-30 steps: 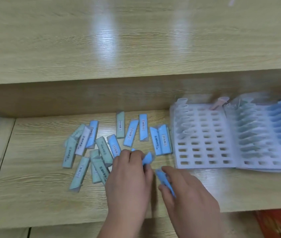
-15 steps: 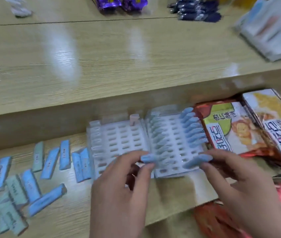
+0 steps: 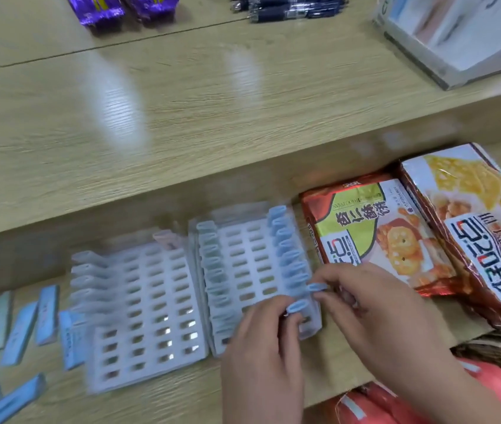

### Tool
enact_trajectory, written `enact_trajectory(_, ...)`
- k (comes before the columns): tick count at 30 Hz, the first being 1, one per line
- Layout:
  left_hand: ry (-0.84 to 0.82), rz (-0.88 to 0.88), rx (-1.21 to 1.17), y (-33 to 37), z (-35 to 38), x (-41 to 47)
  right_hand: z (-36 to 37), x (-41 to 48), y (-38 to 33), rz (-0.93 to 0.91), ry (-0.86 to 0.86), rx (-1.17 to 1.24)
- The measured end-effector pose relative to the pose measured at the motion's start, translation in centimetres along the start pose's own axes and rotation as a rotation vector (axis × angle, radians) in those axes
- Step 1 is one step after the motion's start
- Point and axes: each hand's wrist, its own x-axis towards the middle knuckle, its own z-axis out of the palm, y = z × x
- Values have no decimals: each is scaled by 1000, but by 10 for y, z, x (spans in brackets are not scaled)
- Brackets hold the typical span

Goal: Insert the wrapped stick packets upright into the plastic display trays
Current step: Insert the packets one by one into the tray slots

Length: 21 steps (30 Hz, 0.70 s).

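**Two hands seat blue stick packets in a slotted tray**

Both hands meet at the near right corner of the right display tray and hide that corner. The left hand pinches one blue packet by its top; the right hand pinches another packet just behind it. Both packets stand at the near end of a row of upright blue packets along the tray's right edge.

A second white tray touches the first on its left. Loose packets lie flat further left, their labels too blurred to read. Just right of the trays lie two snack bags – biscuit pictures, with bold lettering that is upside down and unclear. On the raised shelf behind sit purple wrappers, dark pens and a pale box.
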Motion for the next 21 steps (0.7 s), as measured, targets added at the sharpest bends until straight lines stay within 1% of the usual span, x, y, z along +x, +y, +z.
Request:
enact_trajectory(3,-4,28,30,3,3,0,-1,1,2,-37,-44,-59)
enact_trajectory(5,-3,52,37,2,6,1,2,2,4,-18,-84,-75)
enact_trajectory(7,-10,80,38,-1,8,1,5,2,8,2,-80,-54)
enact_trajectory(10,-25,118,15,-4,10,0,9,3,13,-45,-51,3)
enact_trajectory(15,-30,264,114,-6,14,-4,11,3,17,-106,-61,58)
enact_trajectory(19,-73,231,186,-15,19,-5,13,2,18,-131,-52,41)
enact_trajectory(21,-85,179,161,-18,20,-5,15,3,17,-101,-40,36)
